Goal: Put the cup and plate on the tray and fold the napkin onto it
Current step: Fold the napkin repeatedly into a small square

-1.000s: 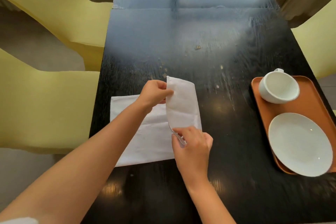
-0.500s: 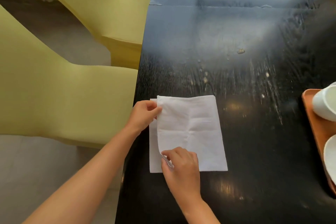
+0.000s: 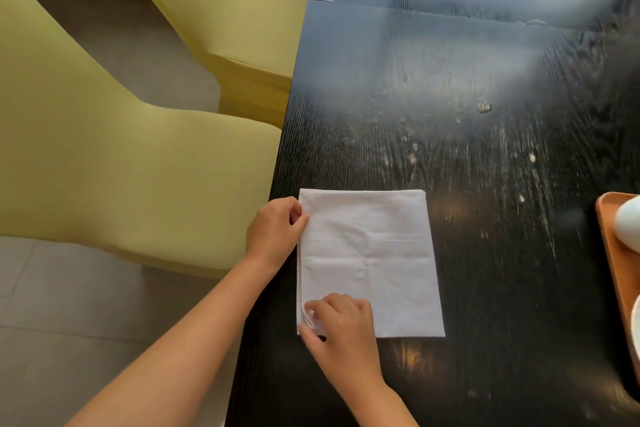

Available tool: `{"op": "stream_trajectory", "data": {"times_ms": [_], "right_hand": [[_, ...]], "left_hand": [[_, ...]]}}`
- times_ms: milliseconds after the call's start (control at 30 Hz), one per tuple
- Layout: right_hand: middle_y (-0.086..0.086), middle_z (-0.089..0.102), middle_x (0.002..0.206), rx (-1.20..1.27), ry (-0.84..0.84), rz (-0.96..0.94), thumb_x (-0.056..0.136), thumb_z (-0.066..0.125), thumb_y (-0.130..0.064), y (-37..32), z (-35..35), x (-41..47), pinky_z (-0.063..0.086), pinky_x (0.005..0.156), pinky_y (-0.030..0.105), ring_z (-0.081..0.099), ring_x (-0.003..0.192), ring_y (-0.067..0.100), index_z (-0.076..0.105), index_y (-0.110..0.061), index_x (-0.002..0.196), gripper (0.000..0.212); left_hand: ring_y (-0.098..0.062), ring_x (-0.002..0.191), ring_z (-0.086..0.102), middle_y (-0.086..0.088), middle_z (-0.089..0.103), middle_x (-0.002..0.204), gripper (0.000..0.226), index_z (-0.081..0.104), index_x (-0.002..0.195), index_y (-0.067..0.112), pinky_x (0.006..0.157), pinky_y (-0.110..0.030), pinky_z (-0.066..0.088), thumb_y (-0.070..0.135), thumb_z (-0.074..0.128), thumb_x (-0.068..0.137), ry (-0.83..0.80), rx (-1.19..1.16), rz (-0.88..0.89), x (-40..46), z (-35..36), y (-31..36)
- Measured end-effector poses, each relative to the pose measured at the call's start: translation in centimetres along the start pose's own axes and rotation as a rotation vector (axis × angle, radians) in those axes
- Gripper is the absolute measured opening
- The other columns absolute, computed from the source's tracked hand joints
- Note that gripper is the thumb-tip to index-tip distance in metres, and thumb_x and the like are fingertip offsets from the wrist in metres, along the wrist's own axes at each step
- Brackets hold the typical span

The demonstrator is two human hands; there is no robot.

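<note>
A white napkin [image 3: 374,260] lies folded in half on the black table [image 3: 450,114], close to its left edge. My left hand [image 3: 273,232] pinches the napkin's upper left corner. My right hand [image 3: 343,326] pinches the lower left corner, holding both layers together. At the right frame edge stands the orange tray [image 3: 613,253], with only slivers of the white cup [image 3: 630,229] and the white plate [image 3: 636,326] showing on it.
Two yellow-green chairs [image 3: 121,166] stand along the table's left side, over a grey tiled floor. A small crumb [image 3: 484,107] and pale smears lie on the tabletop beyond the napkin.
The raised right half of the napkin has been carried over to the left and laid flat on the other half. Both hands moved left with it. The view swung left, cutting off the tray.
</note>
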State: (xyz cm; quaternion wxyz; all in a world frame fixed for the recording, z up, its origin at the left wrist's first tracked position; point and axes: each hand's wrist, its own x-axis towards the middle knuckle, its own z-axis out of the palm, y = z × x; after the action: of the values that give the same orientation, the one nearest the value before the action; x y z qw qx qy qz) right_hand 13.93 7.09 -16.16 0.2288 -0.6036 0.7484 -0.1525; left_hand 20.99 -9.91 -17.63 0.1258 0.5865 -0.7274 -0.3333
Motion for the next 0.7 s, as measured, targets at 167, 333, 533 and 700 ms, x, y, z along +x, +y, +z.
{"op": "stream_trajectory", "data": {"times_ms": [167,333,533,700], "right_hand": [[-0.007,0.066,0.088,0.036,0.180,-0.010,0.088,0.045,-0.034,2.2,-2.5,1.5,0.041,0.077,0.027,0.058,0.082,0.008,0.067,-0.021,0.099,0.029],[0.013,0.046,0.142,-0.159,0.318,0.095,0.093,0.040,-0.017,6.3,-5.3,7.7,0.030,0.106,0.050,0.036,0.135,0.028,0.042,-0.007,0.135,0.043],[0.003,0.014,0.157,-0.326,0.046,0.053,0.096,0.035,-0.022,8.9,-4.1,12.6,0.003,0.114,0.048,0.003,0.144,0.017,0.018,-0.013,0.146,0.053],[0.003,0.016,0.155,-0.358,0.030,0.012,0.091,0.016,-0.037,10.4,-4.0,12.4,0.005,0.115,0.044,0.002,0.141,0.014,0.020,-0.011,0.145,0.061]], "left_hand": [[-0.027,0.089,0.057,-0.006,0.062,0.097,0.019,0.058,0.104,0.013,0.069,-0.035,0.043,0.018,0.055,0.087,0.249,0.055,0.160,-0.6,0.1,0.8],[-0.024,0.142,0.022,-0.008,0.029,0.152,0.053,0.026,0.144,0.011,0.113,-0.051,0.015,0.023,0.028,0.092,0.121,0.291,0.395,-1.2,2.8,3.4],[-0.020,0.142,0.019,-0.003,0.025,0.154,0.054,0.026,0.144,0.013,0.113,-0.053,0.013,0.025,0.022,0.092,-0.101,0.457,0.394,-0.7,7.1,4.4],[-0.021,0.139,0.028,-0.004,0.032,0.151,0.056,0.032,0.143,0.014,0.111,-0.052,0.021,0.035,0.027,0.091,-0.092,0.498,0.420,-0.5,7.1,3.5]]}}
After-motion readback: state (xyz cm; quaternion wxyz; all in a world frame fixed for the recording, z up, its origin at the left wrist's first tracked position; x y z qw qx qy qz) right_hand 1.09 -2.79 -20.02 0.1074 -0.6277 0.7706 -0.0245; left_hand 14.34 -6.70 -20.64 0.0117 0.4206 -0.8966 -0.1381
